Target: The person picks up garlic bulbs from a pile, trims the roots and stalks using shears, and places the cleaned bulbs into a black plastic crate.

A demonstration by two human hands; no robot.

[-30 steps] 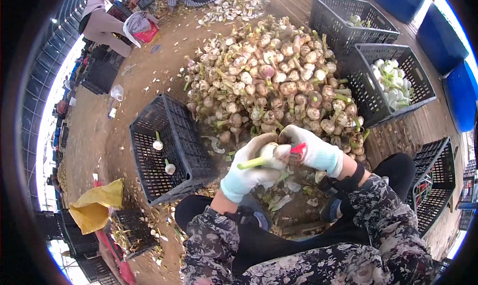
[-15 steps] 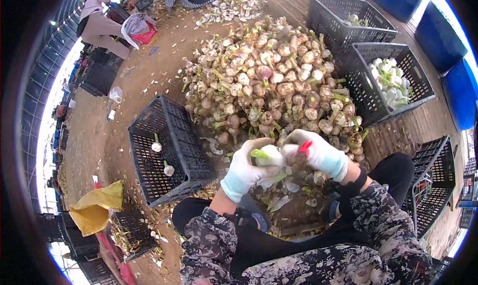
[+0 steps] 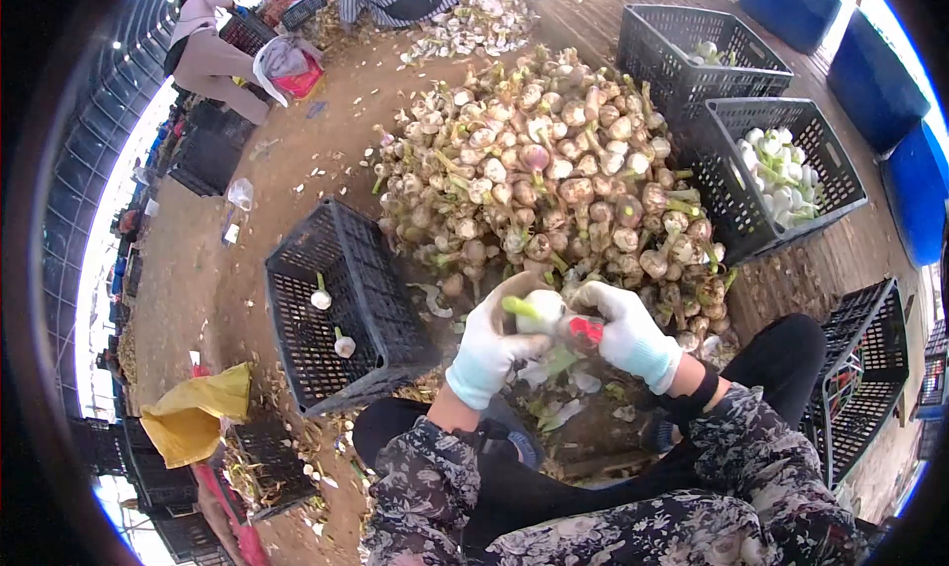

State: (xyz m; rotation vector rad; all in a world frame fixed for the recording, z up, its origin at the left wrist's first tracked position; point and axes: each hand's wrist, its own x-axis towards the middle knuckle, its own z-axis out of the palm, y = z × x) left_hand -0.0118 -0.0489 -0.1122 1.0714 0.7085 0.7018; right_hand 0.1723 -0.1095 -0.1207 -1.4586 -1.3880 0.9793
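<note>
My gloved left hand [image 3: 490, 347] is closed around a whitish garlic bulb [image 3: 540, 312], its short green stem pointing left. Gloved as well, my right hand [image 3: 629, 335] grips a small tool with a red handle [image 3: 587, 329]. The tool's working end is at the right side of the bulb and too blurred to make out. Just beyond both hands rises a big heap of unpeeled garlic [image 3: 534, 161], stems still attached. Pale peelings [image 3: 561, 414] lie on the ground below my hands.
On my left, a black crate [image 3: 346, 299] holds two garlic bulbs. At the right, another crate [image 3: 791, 111] contains many white bulbs, with a further crate [image 3: 707, 77] behind it. Blue barrels [image 3: 875, 77] line the right side. A person [image 3: 213, 52] bends over crates at the far left.
The red handle has turned and sits lower beside the bulb. My right hand has dropped slightly. The whole view has shifted a little downward and right as the camera moved.
</note>
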